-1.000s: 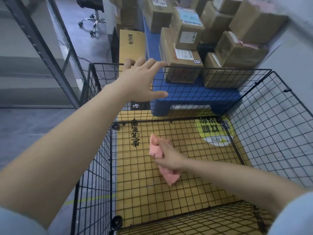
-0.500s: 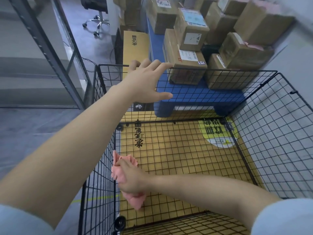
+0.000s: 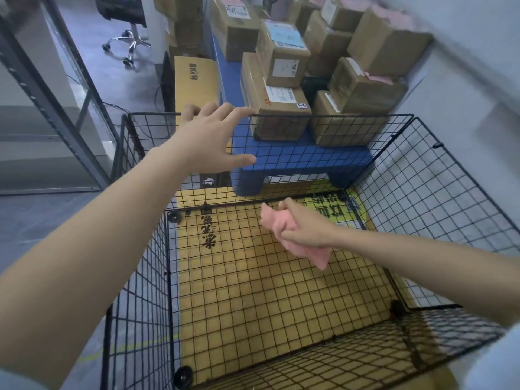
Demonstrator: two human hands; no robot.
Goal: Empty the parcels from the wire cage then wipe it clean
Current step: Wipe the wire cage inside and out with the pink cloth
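While the right hand [image 3: 306,230] grips one pink cloth [image 3: 278,225] low in the one wire cage [image 3: 351,116], the left hand [image 3: 208,139] rests spread on its far rim; beyond, some eight parcels [image 3: 281,108] crowd one blue platform [image 3: 295,160].

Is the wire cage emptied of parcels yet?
Empty: inside the wire cage only the right hand gripping the pink cloth shows; the parcels sit stacked outside, behind it.

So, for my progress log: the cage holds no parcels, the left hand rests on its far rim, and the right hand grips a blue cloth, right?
No: the head view shows the cloth in the right hand is pink, not blue. The rest holds.
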